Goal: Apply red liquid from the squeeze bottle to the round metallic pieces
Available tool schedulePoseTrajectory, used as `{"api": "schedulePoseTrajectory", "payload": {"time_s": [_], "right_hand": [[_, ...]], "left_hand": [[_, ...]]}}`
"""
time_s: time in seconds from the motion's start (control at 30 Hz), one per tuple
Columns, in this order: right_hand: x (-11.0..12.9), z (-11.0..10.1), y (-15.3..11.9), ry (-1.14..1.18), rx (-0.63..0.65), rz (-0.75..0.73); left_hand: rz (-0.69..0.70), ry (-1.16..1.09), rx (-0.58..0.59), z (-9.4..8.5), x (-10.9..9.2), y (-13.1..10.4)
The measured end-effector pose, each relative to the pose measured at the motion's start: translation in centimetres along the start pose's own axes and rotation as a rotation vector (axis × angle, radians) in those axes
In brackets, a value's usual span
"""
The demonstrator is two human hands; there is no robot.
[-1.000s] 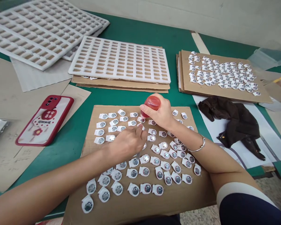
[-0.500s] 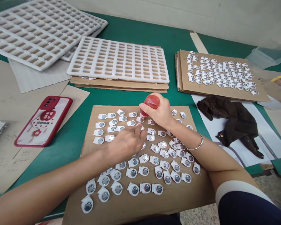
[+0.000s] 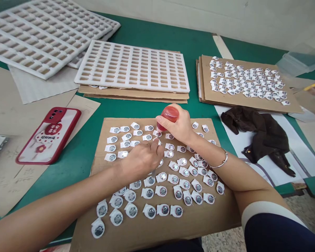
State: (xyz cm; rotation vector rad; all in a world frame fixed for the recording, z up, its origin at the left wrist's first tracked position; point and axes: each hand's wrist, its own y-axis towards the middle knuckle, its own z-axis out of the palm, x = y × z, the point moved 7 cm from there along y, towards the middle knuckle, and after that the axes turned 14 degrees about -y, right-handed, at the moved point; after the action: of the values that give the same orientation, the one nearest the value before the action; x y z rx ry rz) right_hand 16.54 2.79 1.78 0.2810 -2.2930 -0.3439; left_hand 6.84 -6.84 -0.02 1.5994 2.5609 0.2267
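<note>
My right hand (image 3: 180, 122) is wrapped round a red squeeze bottle (image 3: 169, 115), which points nozzle down at a small white piece with a round metal disc (image 3: 157, 133). Just below it, my left hand (image 3: 145, 154) is closed, its fingertips at another white disc piece (image 3: 159, 141). A thin greyish strip (image 3: 153, 173) pokes out under the left hand; what those fingers grip is hidden. Many such white pieces with metal discs lie in loose rows on a cardboard sheet (image 3: 199, 222), some covered by my hands and forearms.
White foam trays with slots (image 3: 132, 66) lie behind, on cardboard. Another cardboard sheet (image 3: 215, 96) with disc pieces is at back right, near a dark brown cloth (image 3: 257, 129). To the left lies a phone in a red-edged case (image 3: 49, 135). The table (image 3: 199, 38) is green.
</note>
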Motion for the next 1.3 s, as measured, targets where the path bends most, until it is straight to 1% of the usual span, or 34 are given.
{"api": "schedulePoseTrajectory", "payload": {"time_s": [0.17, 0.33, 0.57, 0.7, 0.93, 1.3], "right_hand": [[-0.19, -0.10, 0.07, -0.007, -0.028, 0.005], [-0.31, -0.13, 0.18, -0.016, -0.037, 0.006], [-0.47, -0.45, 0.22, -0.032, -0.076, -0.020], [-0.54, -0.37, 0.27, -0.040, -0.075, -0.020], [-0.44, -0.40, 0.32, -0.061, -0.091, -0.036], [-0.29, -0.65, 0.36, -0.107, -0.089, -0.046]], "left_hand": [[0.002, -0.013, -0.028, -0.13, -0.01, -0.03], [-0.002, -0.017, -0.023, -0.06, 0.09, -0.02], [-0.011, -0.003, 0.033, 0.18, 0.14, -0.11], [-0.035, 0.004, 0.074, 0.41, 0.27, -0.14], [-0.017, -0.048, 0.024, 0.08, 0.29, -0.12], [-0.021, -0.046, 0.012, -0.56, 0.59, 0.05]]}}
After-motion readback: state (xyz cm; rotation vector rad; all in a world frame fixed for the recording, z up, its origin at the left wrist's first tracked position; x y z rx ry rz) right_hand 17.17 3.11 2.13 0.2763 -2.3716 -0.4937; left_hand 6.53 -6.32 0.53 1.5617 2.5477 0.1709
